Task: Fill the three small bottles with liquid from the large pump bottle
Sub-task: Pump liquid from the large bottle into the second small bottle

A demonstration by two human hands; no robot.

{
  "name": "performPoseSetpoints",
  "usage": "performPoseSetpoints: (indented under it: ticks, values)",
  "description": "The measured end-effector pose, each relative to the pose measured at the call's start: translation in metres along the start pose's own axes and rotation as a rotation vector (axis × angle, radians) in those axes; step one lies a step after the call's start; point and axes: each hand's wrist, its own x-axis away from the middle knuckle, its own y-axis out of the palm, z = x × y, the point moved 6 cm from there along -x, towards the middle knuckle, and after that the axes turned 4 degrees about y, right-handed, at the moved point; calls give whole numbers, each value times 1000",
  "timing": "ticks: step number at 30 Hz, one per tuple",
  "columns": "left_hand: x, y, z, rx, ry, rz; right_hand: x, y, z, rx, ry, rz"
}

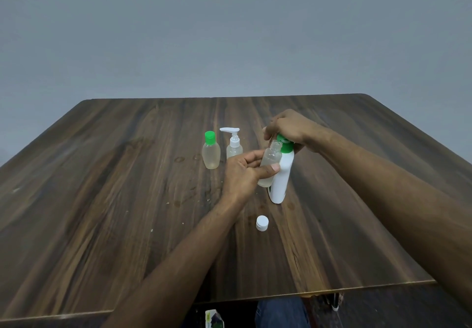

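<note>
The large white pump bottle [282,177] with a green pump head stands on the wooden table [127,187]. My right hand [291,129] lies over the green pump from above. My left hand [242,171] grips a small clear open bottle [270,160], tilted, its mouth just under the pump's spout; a little pale liquid sits in it. Its white cap [262,223] lies on the table nearer to me. To the left stand a small bottle with a green cap [211,154] and a small bottle with a white pump [233,143], both holding pale liquid.
Small wet marks and crumbs dot the table around the bottles. A grey wall rises behind the far edge. Under the near edge show a knee in blue jeans [281,312] and a small carton [214,318] on the floor.
</note>
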Motion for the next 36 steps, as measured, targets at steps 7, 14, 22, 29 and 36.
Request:
performPoseSetpoints:
  ticks: [7,14,22,29,36]
  values:
    - [1,1,1,10,-2,-5,0,-2,1,-40,39,-67]
    - [0,0,0,-3,-5,1,-1,-1,1,-7,-7,9]
    - [1,1,-1,11,-8,4,3,-2,0,-53,26,-39]
    - [1,0,-1,0,-6,10,4,-2,-1,-17,-12,18]
    - [1,0,-2,2,-12,3,4,-2,0,-59,30,-48]
